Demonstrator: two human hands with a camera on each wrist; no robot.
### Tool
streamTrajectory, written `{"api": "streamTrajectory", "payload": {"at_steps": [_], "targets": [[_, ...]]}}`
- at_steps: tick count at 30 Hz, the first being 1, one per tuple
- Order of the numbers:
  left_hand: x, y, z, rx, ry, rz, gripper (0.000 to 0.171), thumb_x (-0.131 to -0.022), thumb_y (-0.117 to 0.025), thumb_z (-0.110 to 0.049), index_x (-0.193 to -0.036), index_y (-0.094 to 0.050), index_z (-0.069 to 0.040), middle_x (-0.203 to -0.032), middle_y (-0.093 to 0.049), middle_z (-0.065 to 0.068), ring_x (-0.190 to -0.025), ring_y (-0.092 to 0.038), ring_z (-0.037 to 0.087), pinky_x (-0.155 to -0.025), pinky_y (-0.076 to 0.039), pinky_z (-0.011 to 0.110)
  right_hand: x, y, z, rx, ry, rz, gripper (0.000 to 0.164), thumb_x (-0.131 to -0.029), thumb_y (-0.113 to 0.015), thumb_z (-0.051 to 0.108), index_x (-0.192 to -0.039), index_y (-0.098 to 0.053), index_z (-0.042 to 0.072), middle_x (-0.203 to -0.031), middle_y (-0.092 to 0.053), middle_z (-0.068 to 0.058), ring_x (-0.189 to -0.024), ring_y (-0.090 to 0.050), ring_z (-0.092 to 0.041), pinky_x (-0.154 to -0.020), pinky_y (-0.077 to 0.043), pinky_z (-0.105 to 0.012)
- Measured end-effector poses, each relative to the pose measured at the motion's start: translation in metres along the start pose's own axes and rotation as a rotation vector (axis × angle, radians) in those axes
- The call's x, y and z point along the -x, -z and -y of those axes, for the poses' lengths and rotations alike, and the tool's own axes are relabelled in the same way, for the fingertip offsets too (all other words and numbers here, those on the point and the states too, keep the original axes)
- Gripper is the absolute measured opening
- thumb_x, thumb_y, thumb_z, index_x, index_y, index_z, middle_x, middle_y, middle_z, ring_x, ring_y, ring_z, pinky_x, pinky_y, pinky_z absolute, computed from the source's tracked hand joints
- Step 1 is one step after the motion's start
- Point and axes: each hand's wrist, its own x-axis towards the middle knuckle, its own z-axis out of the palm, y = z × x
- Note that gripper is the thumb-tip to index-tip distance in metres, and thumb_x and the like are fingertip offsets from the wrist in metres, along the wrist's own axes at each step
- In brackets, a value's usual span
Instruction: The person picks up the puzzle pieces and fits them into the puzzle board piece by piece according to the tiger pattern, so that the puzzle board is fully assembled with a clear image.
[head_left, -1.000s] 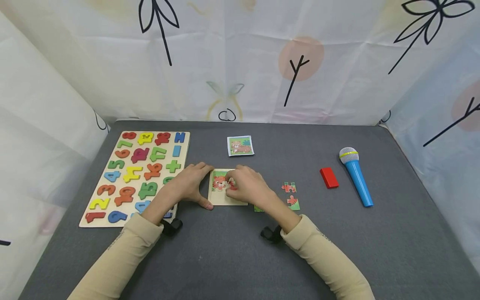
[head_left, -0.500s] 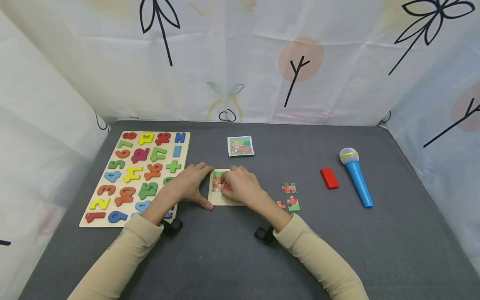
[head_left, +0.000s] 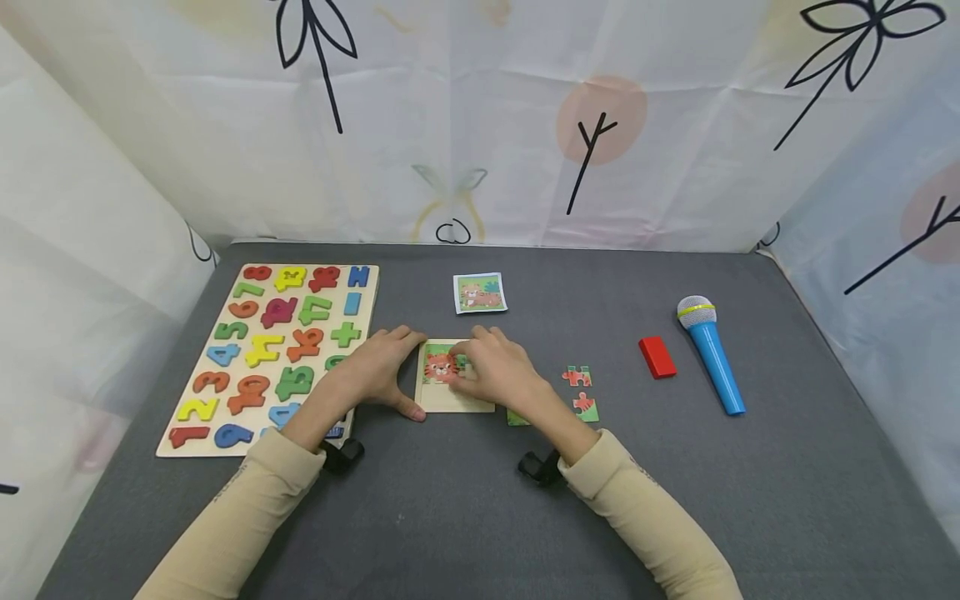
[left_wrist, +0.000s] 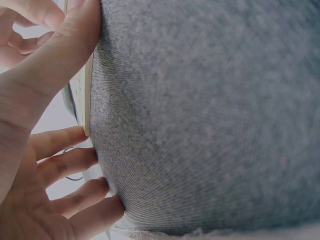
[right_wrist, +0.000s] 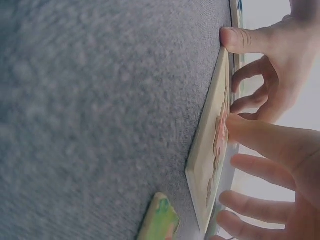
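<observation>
A small pale wooden puzzle board lies on the grey table, a red tiger-face piece set in its upper left part. My left hand grips the board's left side. In the left wrist view, its thumb is at the near edge and its index fingertip touches the far corner. My right hand is over the board's right half, hiding part of the picture. In the right wrist view, its thumb presses on a piece in the board, while the other fingers are spread.
Loose jigsaw pieces lie right of the board, one partly under the right wrist. Behind is a picture card. A number board stands left. Farther right are a red block and a toy microphone.
My right hand moved left over the board, then back a little right, and more of the tiger face shows. My left hand keeps its place at the board's left side.
</observation>
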Motion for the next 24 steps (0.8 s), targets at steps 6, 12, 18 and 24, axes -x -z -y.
{"api": "streamTrajectory", "payload": {"at_steps": [6,12,18,24], "targets": [[0.0002,-0.0005,0.0003,0.002,-0.001,0.0,0.117,-0.061,-0.094,-0.059,-0.15,-0.046,-0.002,-0.144,-0.054,0.019,-0.126,-0.054,0.041,-0.108,-0.048,0.055,0.0005,-0.0019,-0.0014,0.007,0.008,0.024,0.045,-0.086,-0.083,0.034,-0.126,-0.074,0.016,-0.117,-0.065,-0.009,-0.101,-0.056,-0.025,-0.079,-0.057,-0.043],[0.001,0.0004,-0.0003,0.005,0.002,0.001,0.116,-0.061,-0.094,-0.058,-0.15,-0.046,-0.002,-0.145,-0.054,0.019,-0.127,-0.054,0.042,-0.109,-0.048,0.056,-0.0006,-0.0036,-0.0017,0.012,0.008,0.023,0.042,-0.087,-0.083,0.034,-0.125,-0.075,0.017,-0.114,-0.064,-0.009,-0.096,-0.055,-0.024,-0.076,-0.056,-0.042],[0.0009,0.0002,-0.0002,0.004,-0.002,0.001,0.116,-0.061,-0.094,-0.058,-0.15,-0.046,-0.002,-0.146,-0.054,0.019,-0.127,-0.054,0.041,-0.109,-0.048,0.056,-0.0013,-0.0035,-0.0014,0.02,0.006,0.026,0.042,-0.087,-0.082,0.035,-0.125,-0.076,0.019,-0.111,-0.063,-0.008,-0.092,-0.053,-0.021,-0.072,-0.054,-0.037],[0.0011,0.0005,-0.0003,0.004,-0.006,0.0,0.115,-0.062,-0.094,-0.058,-0.15,-0.046,-0.002,-0.145,-0.054,0.02,-0.127,-0.054,0.042,-0.108,-0.048,0.056,0.0012,-0.0014,-0.0032,0.014,0.016,0.016,0.041,-0.087,-0.082,0.036,-0.124,-0.075,0.019,-0.109,-0.063,-0.007,-0.09,-0.051,-0.02,-0.067,-0.049,-0.034]]}}
